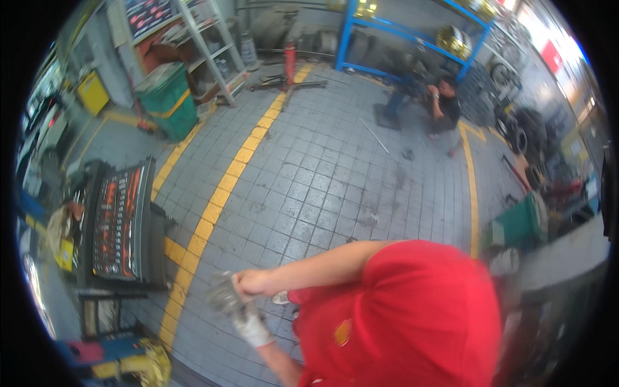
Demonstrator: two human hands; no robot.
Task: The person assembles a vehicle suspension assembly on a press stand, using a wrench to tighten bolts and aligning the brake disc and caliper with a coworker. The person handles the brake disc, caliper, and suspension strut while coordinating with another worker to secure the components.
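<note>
Both my arms reach to the left from red sleeves. My right hand, bare, is closed on the upper side of a grey metal part. My left hand, in a white glove, grips the same part from below. Motion smears the part, so its exact kind cannot be made out. Left of my hands stands a black tool cart, topped by an open tool set with rows of sockets and red-marked pieces.
Far right, another person crouches by a blue rack. A rod lies on the tiles. A red jack, a ladder and a green bin stand at the back. Another green bin is right.
</note>
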